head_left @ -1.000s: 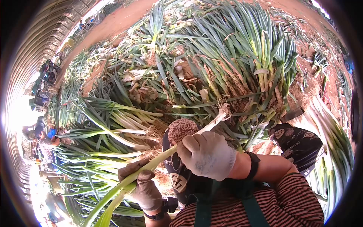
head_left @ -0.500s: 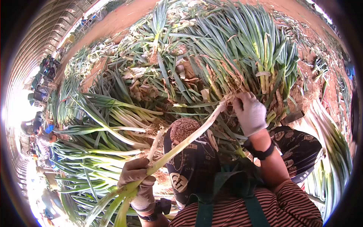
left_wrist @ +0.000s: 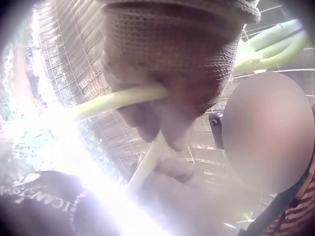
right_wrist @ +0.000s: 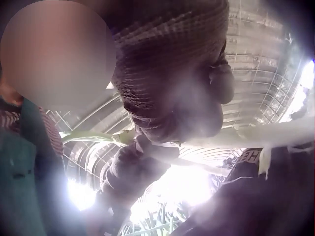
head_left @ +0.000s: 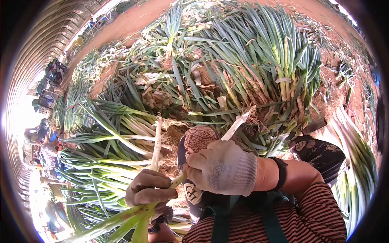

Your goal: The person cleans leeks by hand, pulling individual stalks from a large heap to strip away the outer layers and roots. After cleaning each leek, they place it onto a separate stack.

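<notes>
In the head view my gloved left hand [head_left: 150, 190] grips green onion stalks near where the green leaves [head_left: 142, 229] fan out below. One white stalk [head_left: 157, 146] rises from that hand with its roots up. Another green onion [head_left: 235, 128] runs rightward, and my gloved right hand [head_left: 223, 168] holds it close beside the left. Its rooted white tip sticks out past the right knuckles. The left wrist view shows two stalks leaving the left glove [left_wrist: 167, 64] in different directions. In the right wrist view the right glove [right_wrist: 172, 83] hides part of the stalk.
Piled green onions [head_left: 117, 162] lie at my left. A large upright bunch [head_left: 279, 52] stands ahead, amid leaf scraps on reddish soil. White-stemmed onions [head_left: 356, 150] lie at my right, beyond my dark-trousered knee [head_left: 318, 156]. Other people [head_left: 46, 148] are at the far left.
My right hand went out to the root end, then came back along the stalk beside the left hand. The second white stalk now stands more upright from the left hand.
</notes>
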Demonstrator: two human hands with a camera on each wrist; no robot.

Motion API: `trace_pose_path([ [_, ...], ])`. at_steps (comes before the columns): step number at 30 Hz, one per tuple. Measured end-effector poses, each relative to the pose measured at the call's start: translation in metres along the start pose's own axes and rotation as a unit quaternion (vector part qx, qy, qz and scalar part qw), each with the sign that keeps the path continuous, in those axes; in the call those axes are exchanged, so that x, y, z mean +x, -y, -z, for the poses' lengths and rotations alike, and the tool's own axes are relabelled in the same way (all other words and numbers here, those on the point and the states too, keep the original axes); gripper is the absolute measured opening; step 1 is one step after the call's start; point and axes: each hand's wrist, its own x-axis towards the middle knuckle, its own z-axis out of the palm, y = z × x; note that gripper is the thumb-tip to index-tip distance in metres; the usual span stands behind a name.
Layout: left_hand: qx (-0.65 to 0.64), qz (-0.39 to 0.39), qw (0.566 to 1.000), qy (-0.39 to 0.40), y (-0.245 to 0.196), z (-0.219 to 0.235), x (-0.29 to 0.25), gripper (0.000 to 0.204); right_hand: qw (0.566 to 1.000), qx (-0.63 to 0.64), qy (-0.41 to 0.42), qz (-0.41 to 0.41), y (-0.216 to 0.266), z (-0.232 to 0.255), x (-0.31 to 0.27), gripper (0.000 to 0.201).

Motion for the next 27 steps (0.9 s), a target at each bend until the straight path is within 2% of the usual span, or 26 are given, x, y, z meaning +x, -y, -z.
trace_pose_path([
  [3,-0.022,-0.023,0.999,0.029,0.007,0.006,-0.001,0.023,0.999,-0.033,-0.008,0.000,0.007,0.000,-0.001,0.022],
  [7,-0.023,-0.028,0.998,0.045,0.004,0.005,0.004,0.022,0.999,-0.023,-0.021,-0.031,0.007,-0.004,-0.003,0.018],
  [10,-0.035,-0.038,0.997,0.054,0.005,0.005,0.006,0.020,0.987,0.112,-0.044,-0.109,0.000,-0.006,-0.008,0.014],
  [13,-0.040,-0.031,0.998,0.033,0.008,0.003,0.001,0.018,0.956,0.184,-0.140,-0.178,-0.009,-0.015,-0.018,0.013],
  [14,-0.043,-0.019,0.999,0.021,0.008,0.003,-0.002,0.017,0.939,0.217,-0.146,-0.224,-0.012,-0.015,-0.024,0.011],
  [16,-0.038,-0.004,0.999,0.000,0.008,0.005,-0.006,0.016,0.894,0.279,-0.157,-0.315,-0.019,-0.014,-0.040,0.007],
  [17,-0.031,-0.001,0.999,-0.009,0.009,0.006,-0.007,0.016,0.822,0.393,-0.168,-0.376,-0.024,-0.015,-0.050,0.007],
  [18,-0.024,0.003,1.000,-0.017,0.009,0.006,-0.009,0.015,0.792,0.419,-0.205,-0.394,-0.029,-0.017,-0.057,0.007],
  [20,-0.020,0.017,0.999,-0.042,0.009,0.004,-0.011,0.016,0.649,0.525,-0.279,-0.475,-0.035,-0.016,-0.070,0.013],
  [22,-0.016,0.030,0.997,-0.067,0.009,0.002,-0.013,0.019,0.587,0.526,-0.289,-0.544,-0.048,-0.013,-0.089,0.020],
  [23,-0.019,0.053,0.995,-0.087,0.007,0.001,-0.014,0.022,0.567,0.540,-0.329,-0.529,-0.057,-0.019,-0.103,0.022],
  [27,-0.038,0.065,0.994,-0.077,0.006,0.002,-0.020,0.022,0.454,0.562,-0.435,-0.537,-0.087,-0.031,-0.141,0.016],
])
